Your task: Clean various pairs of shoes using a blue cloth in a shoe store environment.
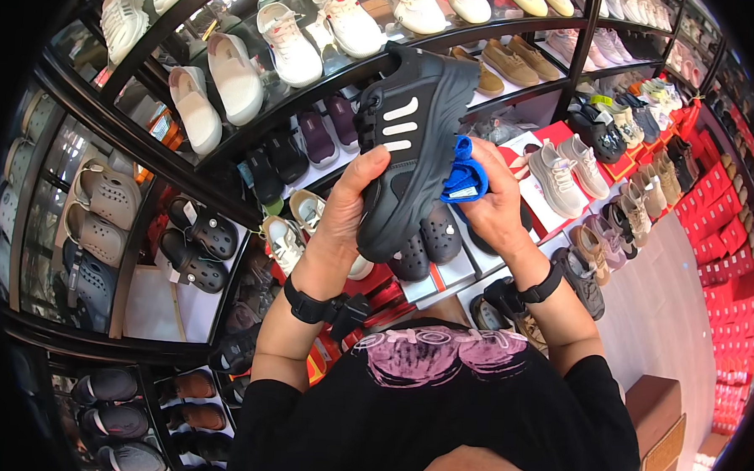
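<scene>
A black lace-up sneaker [413, 136] with three white stripes on its side is held up in front of me, toe pointing down toward my body. My left hand [347, 202] grips it near the toe, thumb pressed on the side below the stripes. In my right hand [495, 196] is a folded blue cloth [464, 179] with a small white label. The cloth is beside the sole edge of the sneaker; whether it touches the sole I cannot tell. Part of the sneaker's underside is hidden from view.
Black-framed shelves [333, 85] with white sneakers [290, 45] curve around the far side. Grey clogs [104, 186] stand at the left. Beige sneakers [559, 180] rest on a box at the right, near stacked red shoeboxes [729, 270]. A brown bench [656, 418] stands at lower right.
</scene>
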The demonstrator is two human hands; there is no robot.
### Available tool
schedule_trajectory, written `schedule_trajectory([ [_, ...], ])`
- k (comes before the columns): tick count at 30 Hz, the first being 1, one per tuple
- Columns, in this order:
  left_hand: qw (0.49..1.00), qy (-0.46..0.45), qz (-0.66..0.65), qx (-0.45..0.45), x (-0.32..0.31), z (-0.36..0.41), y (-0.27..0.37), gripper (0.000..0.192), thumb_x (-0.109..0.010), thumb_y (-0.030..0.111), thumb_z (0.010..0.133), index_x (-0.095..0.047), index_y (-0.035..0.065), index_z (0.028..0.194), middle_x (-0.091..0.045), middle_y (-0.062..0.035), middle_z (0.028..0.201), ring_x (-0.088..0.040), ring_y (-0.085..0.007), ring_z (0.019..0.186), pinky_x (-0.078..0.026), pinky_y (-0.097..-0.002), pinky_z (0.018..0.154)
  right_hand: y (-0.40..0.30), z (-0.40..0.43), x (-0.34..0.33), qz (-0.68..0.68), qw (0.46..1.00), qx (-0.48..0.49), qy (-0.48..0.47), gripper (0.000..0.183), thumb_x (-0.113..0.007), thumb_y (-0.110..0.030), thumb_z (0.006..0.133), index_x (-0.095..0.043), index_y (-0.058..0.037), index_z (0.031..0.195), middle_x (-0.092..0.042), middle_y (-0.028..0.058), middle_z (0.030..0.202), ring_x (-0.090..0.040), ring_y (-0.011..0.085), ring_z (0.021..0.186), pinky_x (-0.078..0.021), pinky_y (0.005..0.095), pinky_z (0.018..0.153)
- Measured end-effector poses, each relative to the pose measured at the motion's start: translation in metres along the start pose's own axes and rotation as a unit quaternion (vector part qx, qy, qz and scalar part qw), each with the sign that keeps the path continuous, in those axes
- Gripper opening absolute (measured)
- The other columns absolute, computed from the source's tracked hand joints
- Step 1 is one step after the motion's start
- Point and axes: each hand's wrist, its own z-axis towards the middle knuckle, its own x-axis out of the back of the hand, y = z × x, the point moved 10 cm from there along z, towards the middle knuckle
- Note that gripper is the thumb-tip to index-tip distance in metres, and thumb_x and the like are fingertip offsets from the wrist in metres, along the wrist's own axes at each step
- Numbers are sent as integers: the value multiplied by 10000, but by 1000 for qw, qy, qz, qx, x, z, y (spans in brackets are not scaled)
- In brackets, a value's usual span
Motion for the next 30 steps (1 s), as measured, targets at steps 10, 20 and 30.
schedule_trajectory([
  [10,981,-105,-162,1,-34,9,-7,879,-553,542,776,-278,-20,1395,-392,-284,1340,-429,-454,1206,-399,-562,974,27,69,63,144,947,-172,229,361,-673,-113,789,-586,-21,1127,-639,33,924,-594,115,811,-494,264,727],
  [20,975,-61,-196,-85,19,15,9,739,-484,539,817,-385,27,1341,-481,-215,1291,-512,-396,1136,-426,-519,965,-86,60,-35,-258,955,144,-11,546,-667,-41,612,-582,-115,1147,-579,120,991,-569,316,901,-478,384,767],
  [30,964,-112,-239,-42,-13,26,22,658,-414,464,908,-344,-14,1354,-439,-203,1310,-428,-358,1225,-433,-475,955,-122,-10,-108,-127,938,200,-251,457,-635,-119,681,-588,-122,1136,-533,174,1139,-578,305,927,-475,397,738],
])
